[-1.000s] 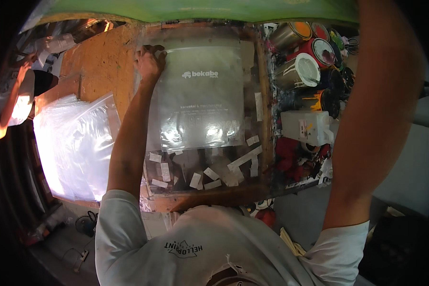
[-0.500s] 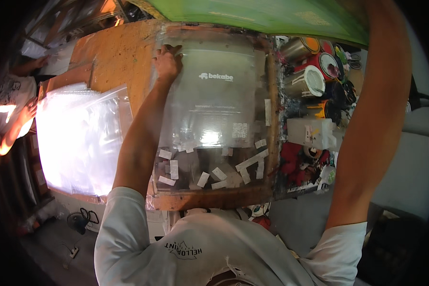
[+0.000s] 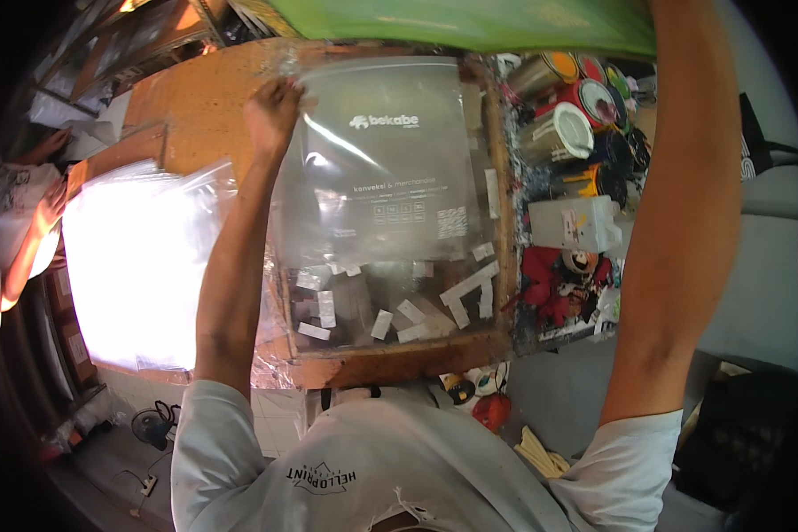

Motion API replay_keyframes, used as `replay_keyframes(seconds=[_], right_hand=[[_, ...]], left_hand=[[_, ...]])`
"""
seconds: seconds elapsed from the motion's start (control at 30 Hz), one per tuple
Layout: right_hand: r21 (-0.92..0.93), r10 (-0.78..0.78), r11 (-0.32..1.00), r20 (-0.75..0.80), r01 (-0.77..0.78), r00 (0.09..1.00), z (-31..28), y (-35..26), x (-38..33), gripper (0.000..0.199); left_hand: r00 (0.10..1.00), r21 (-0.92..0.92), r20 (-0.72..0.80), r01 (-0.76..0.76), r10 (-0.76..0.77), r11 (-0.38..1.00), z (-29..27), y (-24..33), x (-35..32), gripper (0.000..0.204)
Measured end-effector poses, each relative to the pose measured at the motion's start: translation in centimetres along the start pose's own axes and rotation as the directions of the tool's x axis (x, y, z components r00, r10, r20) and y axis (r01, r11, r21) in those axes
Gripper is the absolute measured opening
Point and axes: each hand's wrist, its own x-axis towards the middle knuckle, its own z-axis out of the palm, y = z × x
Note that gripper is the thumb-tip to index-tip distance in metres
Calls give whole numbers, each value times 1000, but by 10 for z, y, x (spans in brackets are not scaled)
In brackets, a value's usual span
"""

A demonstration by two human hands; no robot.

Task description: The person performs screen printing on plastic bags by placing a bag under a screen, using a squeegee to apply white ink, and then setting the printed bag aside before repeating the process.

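Note:
A clear plastic bag [image 3: 381, 160] with white printing lies over the framed work surface [image 3: 399, 372], its left side lifted and bowed. My left hand [image 3: 273, 115] pinches the bag's far left corner between closed fingers. Up along the right side reaches my right forearm [image 3: 693, 177]; its hand is beyond the upper edge of the picture. A green sheet-like panel [image 3: 470, 22], tilted up, spans the far side behind the bag, close to that forearm. Several pale strips of tape [image 3: 381, 324] are stuck to the surface at the near side.
To the left, a glaring pile of clear plastic bags [image 3: 133, 275] rests on the wooden table [image 3: 213, 115]. Another person's hand [image 3: 51, 206] is beside that pile. Open paint cans [image 3: 569, 131] and a whitish plastic container [image 3: 572, 222] line the right side.
My left hand has closed on the bag's corner and pulled it left, raising that side off the surface. The green panel and my right arm have shifted slightly left in the picture.

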Motion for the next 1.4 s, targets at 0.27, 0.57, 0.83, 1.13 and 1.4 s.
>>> replay_keyframes(seconds=[0.27, 0.57, 0.83, 1.13, 1.4], right_hand=[[-16, -77, 997, -195, 75, 978, 19, 38, 25, 61], [-66, 44, 996, -212, -59, 976, 19, 34, 19, 85], [-234, 3, 969, -306, -79, 952, 29, 26, 12, 90], [-45, 56, 998, 76, -53, 996, -7, -8, -24, 64], [-71, -166, 984, 1, 165, 986, -11, 13, -21, 61]], left_hand=[[828, -301, -496, 119, -261, 946, -248, -95, -40, 44], [897, 661, -430, 232, 107, 713, -279, -82, -222, 65], [957, 774, 282, -265, 62, 574, -18, -60, -243, 74], [785, 591, 579, -590, 219, 551, 141, -30, -200, 72], [844, 517, 456, -510, 283, 687, 165, -17, -196, 70]])
